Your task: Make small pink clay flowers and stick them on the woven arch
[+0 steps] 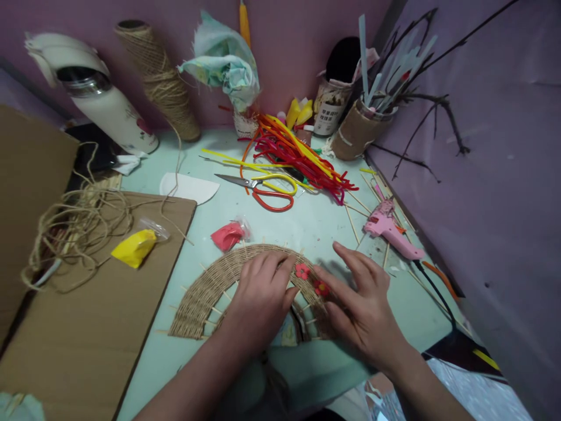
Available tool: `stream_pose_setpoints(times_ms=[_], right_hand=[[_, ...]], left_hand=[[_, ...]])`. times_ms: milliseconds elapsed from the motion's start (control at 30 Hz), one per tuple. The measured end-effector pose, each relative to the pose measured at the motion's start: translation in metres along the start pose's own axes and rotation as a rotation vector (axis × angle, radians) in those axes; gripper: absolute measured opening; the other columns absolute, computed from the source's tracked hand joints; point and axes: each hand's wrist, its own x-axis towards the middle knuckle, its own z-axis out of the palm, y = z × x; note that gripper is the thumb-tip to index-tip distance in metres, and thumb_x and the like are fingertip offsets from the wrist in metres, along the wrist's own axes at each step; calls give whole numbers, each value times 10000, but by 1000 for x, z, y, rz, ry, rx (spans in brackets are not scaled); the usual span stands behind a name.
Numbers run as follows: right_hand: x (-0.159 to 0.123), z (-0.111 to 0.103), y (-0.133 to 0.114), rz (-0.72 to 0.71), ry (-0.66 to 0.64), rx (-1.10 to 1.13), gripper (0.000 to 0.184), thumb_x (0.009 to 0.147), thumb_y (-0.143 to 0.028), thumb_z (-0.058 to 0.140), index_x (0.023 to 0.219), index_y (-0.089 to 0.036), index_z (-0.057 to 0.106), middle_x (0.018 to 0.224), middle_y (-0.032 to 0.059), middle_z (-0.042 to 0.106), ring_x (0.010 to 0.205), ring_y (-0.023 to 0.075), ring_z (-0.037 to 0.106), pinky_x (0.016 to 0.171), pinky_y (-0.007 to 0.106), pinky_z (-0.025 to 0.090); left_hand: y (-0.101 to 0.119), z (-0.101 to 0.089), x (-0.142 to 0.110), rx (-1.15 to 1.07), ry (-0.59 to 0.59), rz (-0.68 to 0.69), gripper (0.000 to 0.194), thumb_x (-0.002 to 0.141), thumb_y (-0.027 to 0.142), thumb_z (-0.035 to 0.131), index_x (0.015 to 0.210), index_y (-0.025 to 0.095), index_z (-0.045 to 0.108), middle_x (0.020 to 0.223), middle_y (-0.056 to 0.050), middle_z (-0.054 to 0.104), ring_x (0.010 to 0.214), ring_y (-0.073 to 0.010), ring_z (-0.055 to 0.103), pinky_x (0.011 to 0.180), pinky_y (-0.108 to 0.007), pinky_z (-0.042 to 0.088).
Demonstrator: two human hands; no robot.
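A half-round arch woven from brown twine (195,298) over thin sticks lies on the table in front of me. My left hand (263,292) is closed over the arch's top, fingers on the band and thumb at its inner edge. On the band's right side sit a small red clay flower (302,271) and a second red flower with a yellow centre (322,287). My right hand (366,298) has its fingers spread, the index fingertip beside the flowers and the thumb lower at the arch's right side. Fabric (287,333) with a pale pattern shows inside the arch, partly hidden by my left hand.
Behind the arch are a red clay packet (228,235), scissors (272,190) and fuzzy pipe cleaners (302,155). A pink glue gun (390,231) with a cord lies right. Left are cardboard (87,316), a yellow clay packet (135,247), tangled twine (83,222) and an open bottle (105,105).
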Motion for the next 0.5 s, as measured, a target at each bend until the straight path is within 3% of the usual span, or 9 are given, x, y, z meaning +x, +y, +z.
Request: stream_pose_setpoints(times_ms=[333,500], right_hand=[[8,-1,0,34,-72,-29,376,904,-311,474,1257,-259,593,1458,89,417,1241,333,376,965,540,338],[22,-16,9,21,23,3,362,934,-311,433,1259,-270,586,1432,77,451,1251,303,386,999,524,323]], left_hand=[[-2,-1,-1,32,13,51,307,894,254,528,1188,229,613,1193,-103,583,1124,-268,494,950,-490,423],[-1,-4,-2,29,4,50,299,887,242,534,1169,205,625,1196,-109,581,1138,-268,489,961,-488,420]])
